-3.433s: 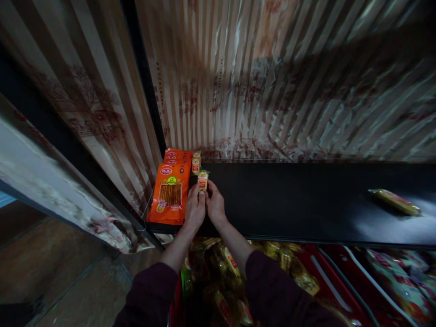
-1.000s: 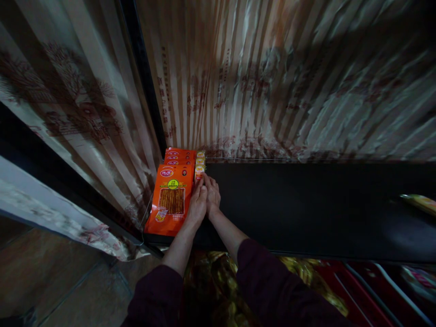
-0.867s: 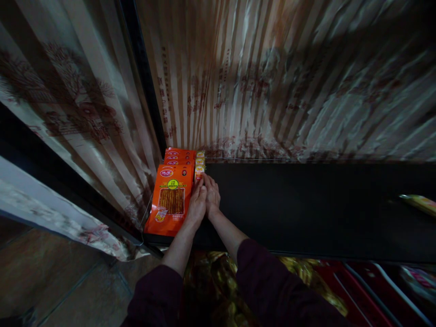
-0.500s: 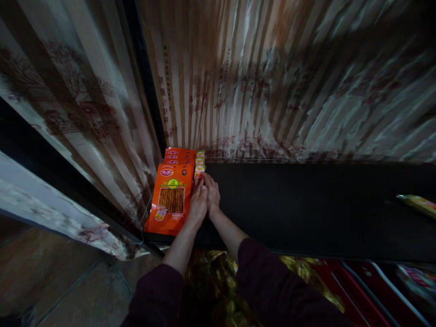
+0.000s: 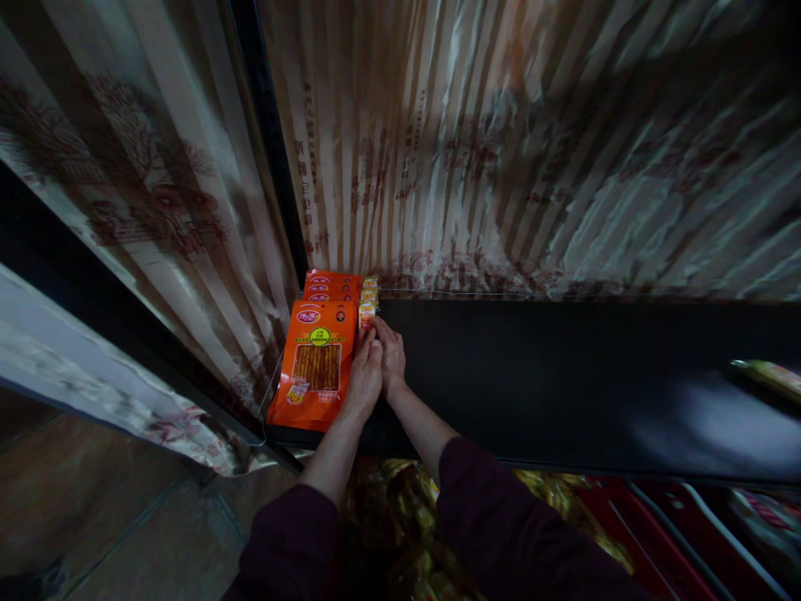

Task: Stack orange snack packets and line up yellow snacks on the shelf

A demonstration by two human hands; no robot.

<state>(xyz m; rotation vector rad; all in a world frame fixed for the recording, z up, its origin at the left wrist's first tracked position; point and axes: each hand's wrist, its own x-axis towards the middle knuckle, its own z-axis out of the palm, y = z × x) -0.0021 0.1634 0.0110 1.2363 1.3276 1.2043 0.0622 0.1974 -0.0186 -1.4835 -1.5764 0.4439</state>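
On a black shelf point(image 5: 531, 376), both hands rest side by side at the left end. My left hand point(image 5: 364, 374) and my right hand point(image 5: 391, 361) have their fingers together, fingertips pressed on a small yellow snack packet point(image 5: 366, 314). More small yellow packets point(image 5: 370, 288) stand in a row behind it. To the left lies a stack of large orange snack bags point(image 5: 314, 363), with my left hand touching its right edge. Whether the fingers grip the packet or only push it is unclear.
Striped, patterned paper lines the wall point(image 5: 501, 167) behind the shelf. A loose yellow packet point(image 5: 767, 376) lies at the shelf's far right. Below the shelf are red crates point(image 5: 657, 534) and heaps of yellow wrapped snacks point(image 5: 388, 534). A wooden floor point(image 5: 125, 534) shows at lower left.
3.4 s ago both hands held the small packet upright nearer the shelf front; now it sits pushed back against the row. Over the last second the hands have barely moved.
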